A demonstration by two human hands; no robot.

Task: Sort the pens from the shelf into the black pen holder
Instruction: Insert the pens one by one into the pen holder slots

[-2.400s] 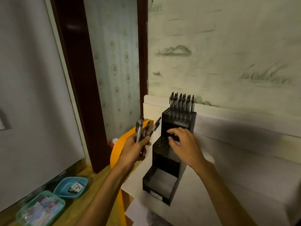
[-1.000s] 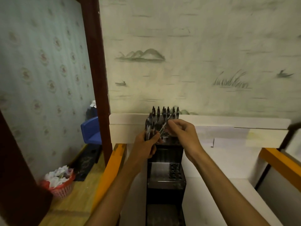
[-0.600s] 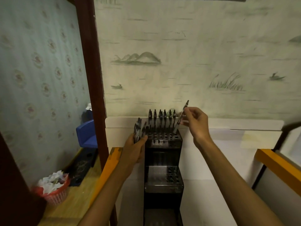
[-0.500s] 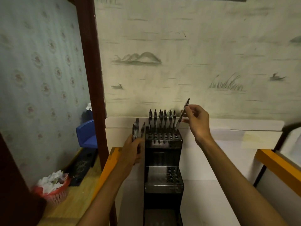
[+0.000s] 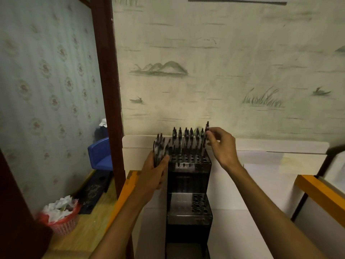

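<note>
Left hand: we see our left hand (image 5: 155,169) curled round a bundle of pens (image 5: 160,149) — their tops fan upward above the fingers; the hand rests against the left side of the pen holder's top tier.
Right hand: our right hand (image 5: 223,146) pinches a single pen (image 5: 206,134) between thumb and fingertips; the other fingers are loosely bent; the pen stands nearly upright at the back right corner of the top tier, its tip down among the holes.
Pen holder: the black pen holder (image 5: 188,184) steps down toward us between the two forearms; a row of pens (image 5: 186,139) stands in its back holes, just left of the pinched pen; the front holes show open.
Surface: the holder sits on a white shelf (image 5: 242,184) under our right forearm.
Beyond the left hand: a red basket (image 5: 63,221) of crumpled paper lies low on the floor — well apart from the holder.
</note>
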